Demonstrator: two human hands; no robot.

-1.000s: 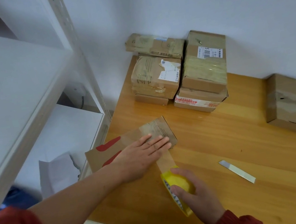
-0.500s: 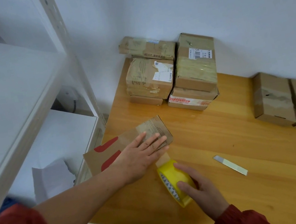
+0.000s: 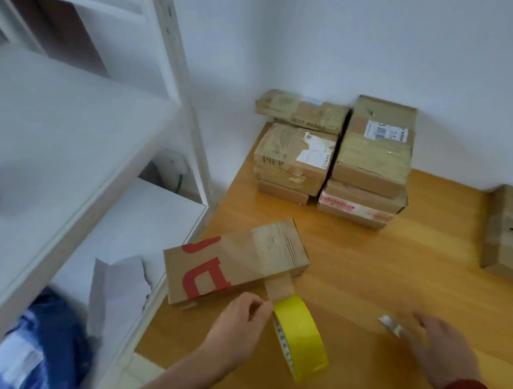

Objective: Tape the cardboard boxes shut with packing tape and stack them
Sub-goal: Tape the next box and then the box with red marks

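Yellow tape roll [image 3: 300, 338] is pinched at its top edge by the left hand [image 3: 239, 328], tape joined to the box [image 3: 234, 261]; right hand [image 3: 440, 346] is spread open beside a blade [image 3: 390, 324].

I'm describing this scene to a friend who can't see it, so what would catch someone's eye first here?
The bright yellow tape roll stands on edge near the front of the wooden table, a strip of tape running from it to the flat box with red lettering just behind. The left hand pinches at the roll while the right hand reaches toward a small blade. Taped boxes sit stacked in the back corner.
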